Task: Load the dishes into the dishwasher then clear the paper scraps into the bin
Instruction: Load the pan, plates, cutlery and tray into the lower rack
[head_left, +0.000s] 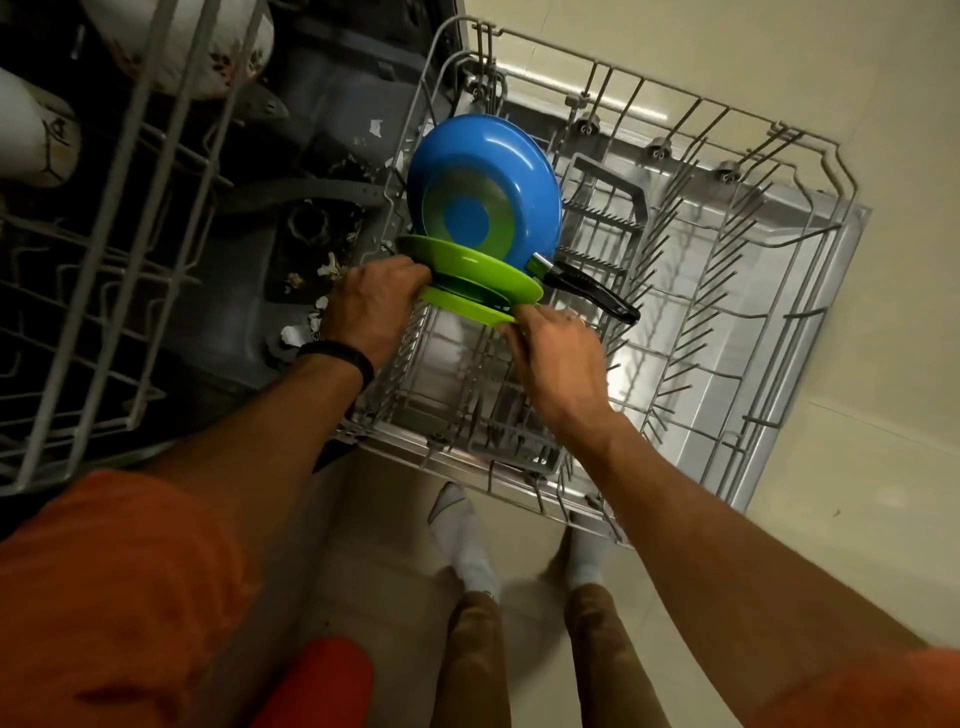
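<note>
Leaning over the pulled-out lower rack (670, 358), person has both hands on the plates.

- Left hand (371, 306): fingers curled tight round the left rim of the far green plate (483, 262), knuckles up, tips hidden behind the rim. Black wristband (337, 356) on that wrist.
- Right hand (556, 358): fingers pressed together, gripping the lower right rim of the near green plate (467, 306). Thumb is under the hand, can't tell how it sits.
- Both plates stand on edge between the two sets of fingers, near one just in front of the far one. Can't tell if they touch.
- Blue pan (483, 171) stands on edge just beyond the left fingers, underside facing the person, right against the far plate. Its black handle (592, 291) sticks out just past the right fingertips, pointing down and to the right.
- Rest of the rack to the right of the right hand is bare tines over the steel door (769, 426).
- Paper scraps (293, 332) lie on the dark dishwasher floor just left of the left hand, more of them further off beyond the knuckles.
- Upper rack (104, 260) is well left of both hands, with white crockery (197, 47) in it.
</note>
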